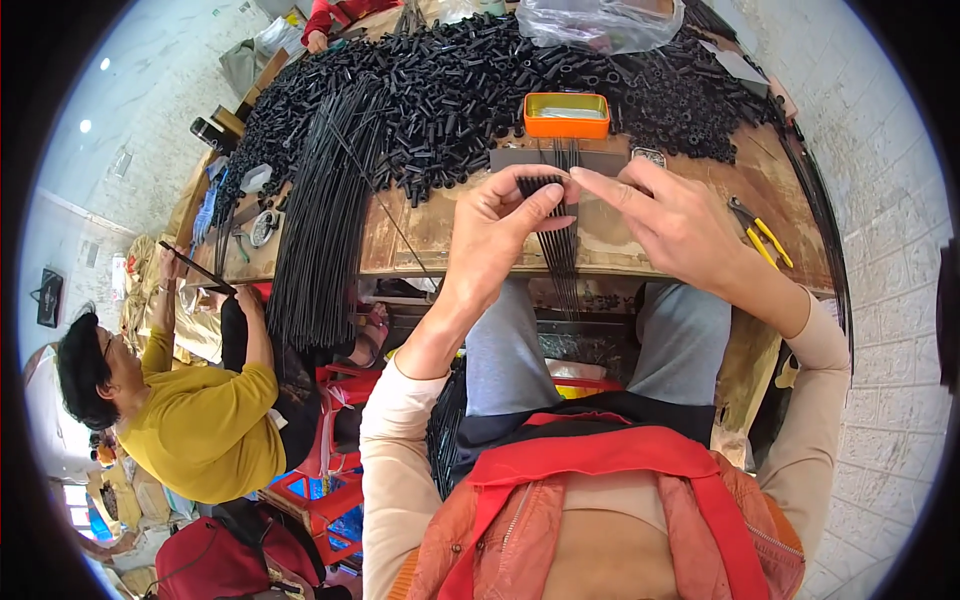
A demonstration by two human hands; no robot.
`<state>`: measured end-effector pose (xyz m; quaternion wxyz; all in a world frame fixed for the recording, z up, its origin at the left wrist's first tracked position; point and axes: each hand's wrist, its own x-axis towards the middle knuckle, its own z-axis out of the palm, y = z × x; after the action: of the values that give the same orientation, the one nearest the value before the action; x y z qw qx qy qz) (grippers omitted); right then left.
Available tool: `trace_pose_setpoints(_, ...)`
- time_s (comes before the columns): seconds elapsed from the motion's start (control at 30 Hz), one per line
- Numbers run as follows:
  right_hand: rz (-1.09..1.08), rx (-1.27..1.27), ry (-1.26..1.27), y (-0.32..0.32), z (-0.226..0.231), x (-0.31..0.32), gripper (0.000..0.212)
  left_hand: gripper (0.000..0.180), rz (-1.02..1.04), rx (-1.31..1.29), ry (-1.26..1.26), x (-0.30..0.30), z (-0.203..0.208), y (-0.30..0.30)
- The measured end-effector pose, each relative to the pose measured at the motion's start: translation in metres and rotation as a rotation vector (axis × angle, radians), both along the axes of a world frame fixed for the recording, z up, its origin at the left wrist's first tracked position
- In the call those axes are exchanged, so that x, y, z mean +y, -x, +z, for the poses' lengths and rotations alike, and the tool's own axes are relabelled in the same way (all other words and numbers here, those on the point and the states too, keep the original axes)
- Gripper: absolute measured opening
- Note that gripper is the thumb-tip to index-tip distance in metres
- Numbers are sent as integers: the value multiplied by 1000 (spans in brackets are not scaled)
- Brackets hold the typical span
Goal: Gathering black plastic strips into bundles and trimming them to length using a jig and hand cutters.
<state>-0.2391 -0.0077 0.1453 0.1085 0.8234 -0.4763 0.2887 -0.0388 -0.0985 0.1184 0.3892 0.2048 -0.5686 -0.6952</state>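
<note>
Here we are at the worktop (800, 200), and our left grip (490, 220) is closed on a small fan of thin black rods (560, 250), pinched between thumb and fingers. The rods run away past our fingertips on the far side and hang down past the worktop's near edge toward our lap. In from the right comes our right grip (670, 215), index finger stretched out so its tip meets the left fingertips beside the rods; whether it pinches anything, we can't make out.

Just beyond both grips we have an orange tin (567, 128), standing behind the rods. Farther out from the grips spreads a big heap of short black tubes (440, 110), with a clear plastic bag (600, 25) at its far side. Left of our left grip lies a thick bundle of long black rods (315, 250), ends sticking out over the edge. To the right of our right grip, we spot yellow-handled pliers (765, 240). Well off to the left of our grips, a co-worker in a yellow top (205, 440) holds up a dark strip (200, 268).
</note>
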Motion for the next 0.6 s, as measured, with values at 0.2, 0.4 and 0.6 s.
trace_pose_setpoints(0.2,6,111,75,2,1,-1,63,19,-2,-11,36,0,-2,0)
trace_pose_setpoints(0.4,32,64,16,2,1,0,65,18,-17,-12,61,0,-3,-1)
trace_pose_setpoints(0.6,38,80,-15,8,3,-2,64,17,-32,-1,71,-1,-4,0)
